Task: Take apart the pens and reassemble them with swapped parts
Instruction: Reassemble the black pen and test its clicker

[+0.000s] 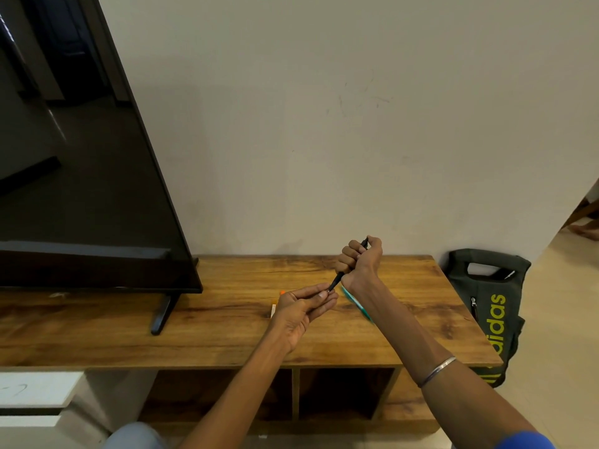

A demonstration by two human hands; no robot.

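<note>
R hand fisted round black pen, held up over the wooden TV unit, toward its back edge, right half. Pen runs diagonal thru my fist: top end pokes out by thumb, lower end comes out under the little finger and slants down-left.

L hand sits lower and just left of R, palm up, half curled. Thumb + forefinger tips pinch the pen's lower tip. Other fingers loosely bent, nothing else in them that I can see. So both hands on the one pen, R above, L below, pen bridging the gap.

On the unit top: teal pen lying just under my R wrist, partly hidden by forearm, blurred. Orange pen behind L hand, mostly covered; only an orange bit and a pale end show. Can't tell if either is whole.

Thin metal bangle on R forearm. TV stands on left part of unit, its foot near mid-depth. Dark bag w/ yellow lettering leans against wall off the unit's right end.
</note>
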